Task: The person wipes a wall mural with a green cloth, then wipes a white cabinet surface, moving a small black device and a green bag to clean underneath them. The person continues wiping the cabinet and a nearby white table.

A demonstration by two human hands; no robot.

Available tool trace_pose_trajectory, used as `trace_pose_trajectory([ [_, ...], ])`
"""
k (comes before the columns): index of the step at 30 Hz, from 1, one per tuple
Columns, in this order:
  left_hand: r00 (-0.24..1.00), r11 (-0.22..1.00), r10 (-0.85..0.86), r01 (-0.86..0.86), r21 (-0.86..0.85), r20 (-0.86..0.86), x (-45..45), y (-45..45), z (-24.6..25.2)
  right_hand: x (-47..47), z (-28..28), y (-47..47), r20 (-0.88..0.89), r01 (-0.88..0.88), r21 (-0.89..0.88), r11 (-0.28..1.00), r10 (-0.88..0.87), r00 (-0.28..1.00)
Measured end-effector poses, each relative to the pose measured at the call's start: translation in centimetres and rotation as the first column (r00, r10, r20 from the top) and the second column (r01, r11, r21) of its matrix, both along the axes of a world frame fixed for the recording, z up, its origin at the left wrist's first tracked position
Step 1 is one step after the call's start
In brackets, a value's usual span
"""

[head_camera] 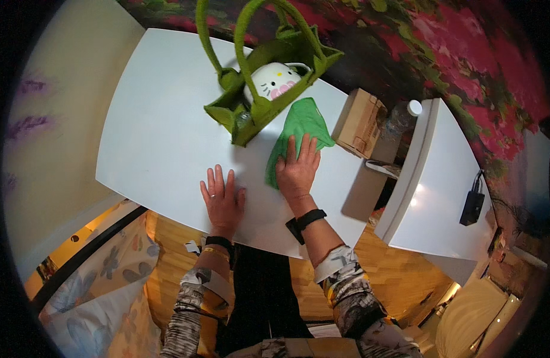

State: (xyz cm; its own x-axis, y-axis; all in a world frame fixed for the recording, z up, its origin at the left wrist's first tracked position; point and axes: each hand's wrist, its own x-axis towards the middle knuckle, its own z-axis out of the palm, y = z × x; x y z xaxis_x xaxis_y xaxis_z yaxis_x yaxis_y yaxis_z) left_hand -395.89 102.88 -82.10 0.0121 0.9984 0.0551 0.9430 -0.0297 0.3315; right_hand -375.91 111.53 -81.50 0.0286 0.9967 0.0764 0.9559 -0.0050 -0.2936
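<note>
My left hand point(223, 201) lies palm down on the white tabletop point(158, 112), fingers spread and nothing in it. My right hand point(298, 172) rests flat on a green cloth point(305, 118), its fingers extended over the fabric. The cloth is spread unevenly on the table, with one part reaching out beyond my fingertips. Just past the cloth stands a green felt tote bag point(275, 117) with two upright looped handles. Inside it sits a white cat-face item point(268, 76) with a pink bow, partly hidden by the bag's side.
Right of the cloth are a cardboard box point(357, 123) and a clear plastic bottle point(400, 118) with a white cap. A white cabinet point(440, 197) carries a small black device point(473, 206). Flower-patterned fabric point(109, 286) hangs at lower left. A floral wall point(436, 44) bounds the table's far side.
</note>
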Motion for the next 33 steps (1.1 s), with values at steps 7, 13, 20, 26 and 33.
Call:
trace_pose_trajectory([
  [7, 1.000, 0.996, 0.021, -0.019, -0.083, 0.014, -0.5, 0.0, 0.5, -3.0, 1.8, -7.5, -0.110, -0.313, -0.043, 0.949, 0.307, 0.946],
  [13, 0.999, 0.995, 0.042, -0.040, -0.094, 0.026, -0.1, 0.1, 0.9, 5.8, 2.6, -17.1, -0.128, -0.333, -0.226, 0.916, 0.310, 0.942],
  [20, 0.996, 0.996, 0.065, -0.061, -0.061, 0.069, -0.1, 0.0, 0.9, 8.7, 0.7, -18.3, 0.006, 0.022, -0.088, 0.996, -0.022, 1.000],
  [26, 0.995, 0.996, 0.054, -0.047, -0.073, 0.084, -0.1, -0.1, 0.9, 4.1, -0.2, -12.2, 0.036, 0.088, -0.002, 0.996, -0.088, 0.995],
  [33, 0.993, 0.998, 0.066, -0.065, -0.012, 0.094, 0.2, 0.0, 1.3, 1.1, -0.3, -8.7, 0.039, 0.016, -0.002, 1.000, -0.016, 0.999],
])
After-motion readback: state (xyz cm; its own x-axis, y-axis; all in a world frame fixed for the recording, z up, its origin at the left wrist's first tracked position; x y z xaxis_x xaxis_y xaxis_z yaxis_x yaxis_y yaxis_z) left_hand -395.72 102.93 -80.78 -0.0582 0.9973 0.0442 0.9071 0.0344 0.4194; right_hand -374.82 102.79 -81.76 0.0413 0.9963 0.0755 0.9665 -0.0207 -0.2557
